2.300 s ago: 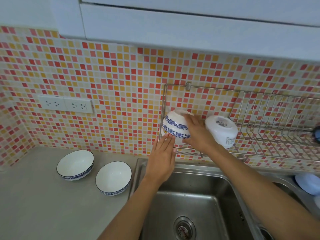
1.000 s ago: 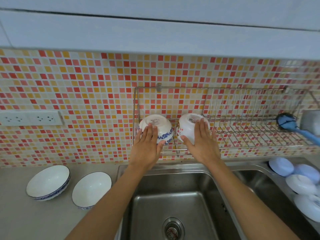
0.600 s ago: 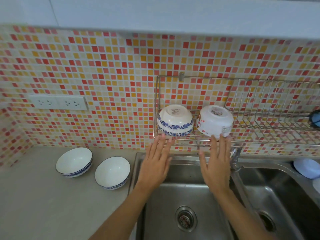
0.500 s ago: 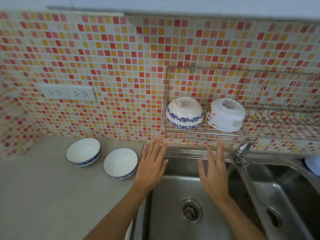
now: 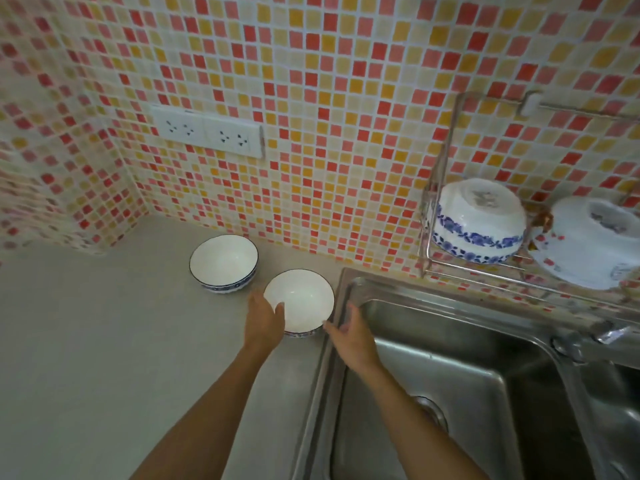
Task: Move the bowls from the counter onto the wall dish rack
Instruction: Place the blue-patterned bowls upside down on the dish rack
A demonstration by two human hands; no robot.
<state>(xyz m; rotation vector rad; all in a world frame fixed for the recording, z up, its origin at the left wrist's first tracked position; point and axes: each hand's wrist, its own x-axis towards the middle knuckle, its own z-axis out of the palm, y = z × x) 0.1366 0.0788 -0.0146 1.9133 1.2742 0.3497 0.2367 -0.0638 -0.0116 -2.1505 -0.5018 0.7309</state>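
Two white bowls with blue rims stand upright on the grey counter (image 5: 104, 341). The near bowl (image 5: 304, 299) sits right beside the sink edge, the far bowl (image 5: 223, 263) behind it to the left. My left hand (image 5: 265, 322) is on the near bowl's left rim with the thumb over the edge. My right hand (image 5: 349, 332) has its fingers apart, fingertips at that bowl's right side. The wire wall rack (image 5: 446, 161) at the right holds two upside-down bowls, a blue-patterned bowl (image 5: 478, 220) and a white bowl (image 5: 592, 244).
A steel double sink (image 5: 450, 393) lies right of the counter, under the rack. A tap (image 5: 609, 336) stands between the basins. A double wall socket (image 5: 207, 135) is set in the mosaic-tiled wall above the counter.
Both hands left the racked bowls, dropped past the sink rim and swung left to the near counter bowl. My view turned left and down with them.
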